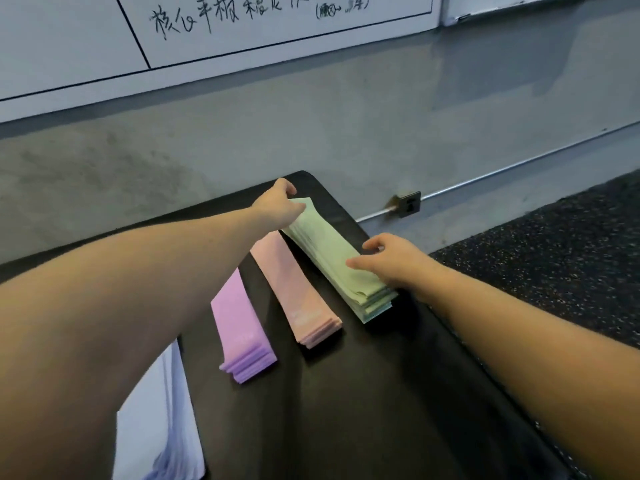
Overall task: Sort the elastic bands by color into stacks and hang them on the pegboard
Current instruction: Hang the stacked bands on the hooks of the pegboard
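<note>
3 stacks of bands lie side by side on a dark padded bench (363, 393) in the middle of the frame: a purple stack (242, 334) at lower left, a pink stack (294, 289) in the centre, and a green stack (332, 258) at the right, which is the thickest. All 3 run the same way, long axes slanting from the upper left of the frame down to the lower right, and they lie near one another without overlapping.

Both hands are on the green stack, one toward each end. The left hand (280, 202) reaches across to the far end in the upper middle of the frame, fingers curled over that end. The right hand (384, 261) sits on the nearer part of the stack just right of centre, thumb on top and fingers bent over the right edge. The hands are well apart, spaced along the stack's length.

The stack's long axis runs between the 2 hands, so a lift would need both ends raised together to keep the bands squared. The right hand is nearer the person, the left arm stretched furthest. No pegboard is in view; a whiteboard (242, 29) with writing fills the top of the frame.
</note>
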